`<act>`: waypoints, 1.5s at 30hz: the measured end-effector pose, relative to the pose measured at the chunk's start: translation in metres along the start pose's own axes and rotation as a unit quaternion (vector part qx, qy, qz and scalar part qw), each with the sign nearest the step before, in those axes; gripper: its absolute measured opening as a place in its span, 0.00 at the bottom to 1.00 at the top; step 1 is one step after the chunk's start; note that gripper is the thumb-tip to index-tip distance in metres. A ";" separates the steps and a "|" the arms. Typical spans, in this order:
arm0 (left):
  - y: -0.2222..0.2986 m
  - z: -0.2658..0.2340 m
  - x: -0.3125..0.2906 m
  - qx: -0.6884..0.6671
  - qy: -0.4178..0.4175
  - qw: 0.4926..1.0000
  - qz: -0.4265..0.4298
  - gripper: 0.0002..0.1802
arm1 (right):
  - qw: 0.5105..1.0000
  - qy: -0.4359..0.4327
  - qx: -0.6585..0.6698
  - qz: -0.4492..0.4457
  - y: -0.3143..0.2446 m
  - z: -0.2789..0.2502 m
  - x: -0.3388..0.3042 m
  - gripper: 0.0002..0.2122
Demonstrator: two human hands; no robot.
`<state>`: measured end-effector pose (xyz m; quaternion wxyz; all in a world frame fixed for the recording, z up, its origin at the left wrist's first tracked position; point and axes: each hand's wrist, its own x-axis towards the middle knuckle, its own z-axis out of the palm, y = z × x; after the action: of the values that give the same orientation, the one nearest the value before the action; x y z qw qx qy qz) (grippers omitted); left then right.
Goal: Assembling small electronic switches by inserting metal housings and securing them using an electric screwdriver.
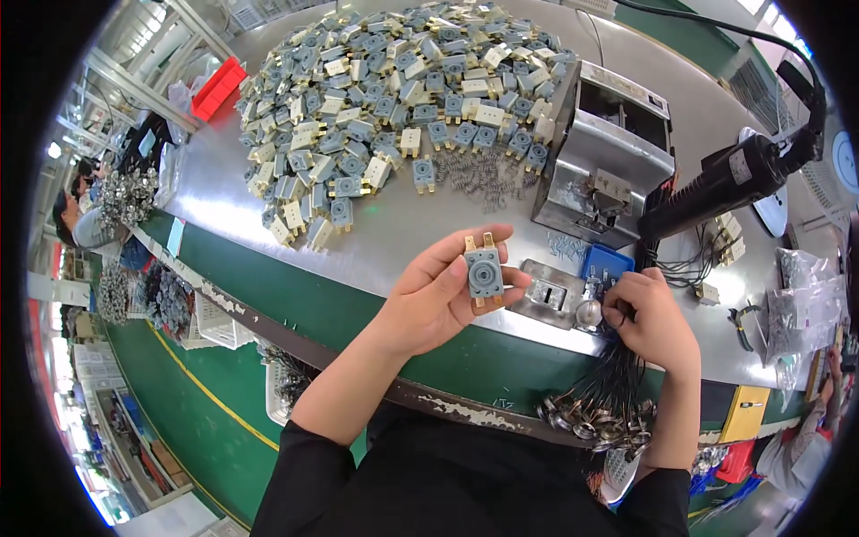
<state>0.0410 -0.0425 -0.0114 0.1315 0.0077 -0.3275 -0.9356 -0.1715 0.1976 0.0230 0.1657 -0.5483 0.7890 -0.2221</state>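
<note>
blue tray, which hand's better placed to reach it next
Probably the right hand: it is beside the blue tray, though its grip is unclear. The left hand, farther off, holds a grey block.

head-worn left fisheye | from above, facing down and forward across workbench (412,219) | near left hand (436,300), right hand (653,315)

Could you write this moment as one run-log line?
left hand: holds grey block | right hand: beside blue tray, grip unclear | ahead: block pile, loose springs
</note>
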 end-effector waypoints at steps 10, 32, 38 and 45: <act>-0.004 0.007 0.036 0.043 0.133 0.987 -0.082 0.25 | 0.988 0.085 0.129 -0.001 0.010 -0.019 0.001 0.11; -0.028 0.019 0.056 0.734 -0.120 0.661 0.096 0.19 | 0.982 0.040 0.182 -0.003 0.008 -0.050 -0.017 0.06; -0.028 0.005 0.052 0.688 -0.151 0.698 0.127 0.17 | 0.985 0.046 0.166 -0.022 0.006 -0.040 -0.013 0.06; -0.005 -0.024 0.067 0.776 0.238 0.549 0.201 0.12 | 0.985 0.090 0.147 -0.015 0.001 -0.033 -0.009 0.06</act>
<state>-0.0219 -0.0705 -0.0282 0.3318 0.2630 -0.8760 -0.2311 -0.1860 0.2122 0.0505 0.1694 -0.5076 0.7510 -0.3869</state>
